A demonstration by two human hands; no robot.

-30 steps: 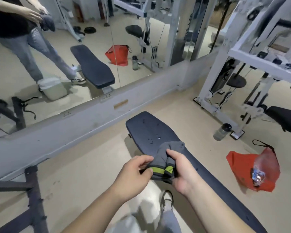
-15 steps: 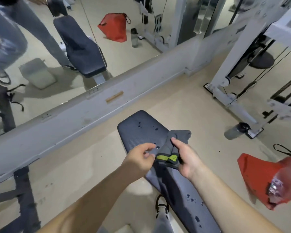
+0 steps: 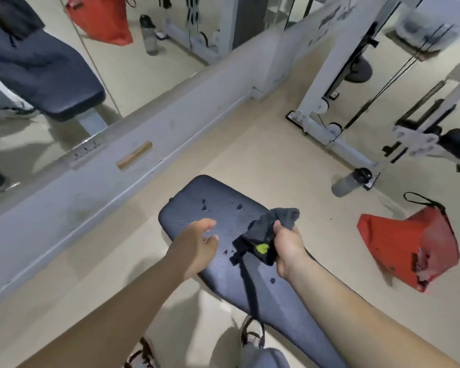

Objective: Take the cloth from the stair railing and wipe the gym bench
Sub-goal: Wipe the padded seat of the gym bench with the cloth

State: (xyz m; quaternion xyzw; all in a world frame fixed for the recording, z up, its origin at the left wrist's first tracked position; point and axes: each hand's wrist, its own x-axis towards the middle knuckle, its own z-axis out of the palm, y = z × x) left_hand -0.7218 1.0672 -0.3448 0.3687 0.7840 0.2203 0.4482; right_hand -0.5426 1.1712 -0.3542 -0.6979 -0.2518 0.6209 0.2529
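Beige floor (image 3: 250,144). Low grey wall ledge (image 3: 144,144) under wall mirror (image 3: 117,75). White cable machine frame (image 3: 329,83) at right. Grey water bottle (image 3: 352,181) lying near its base; red bag (image 3: 406,245) beside it.

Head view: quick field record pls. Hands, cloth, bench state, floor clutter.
right hand: shut on cloth, held over the bench
left hand: open, empty, over the bench pad, apart from the cloth
cloth: dark grey, bunched, yellow-green patch showing
bench: dark textured pad, water droplets scattered on it
wiping: cannot tell whether the cloth touches the pad
bottle: grey, lying on the floor by the machine frame
red bag: on the floor, right of the bench
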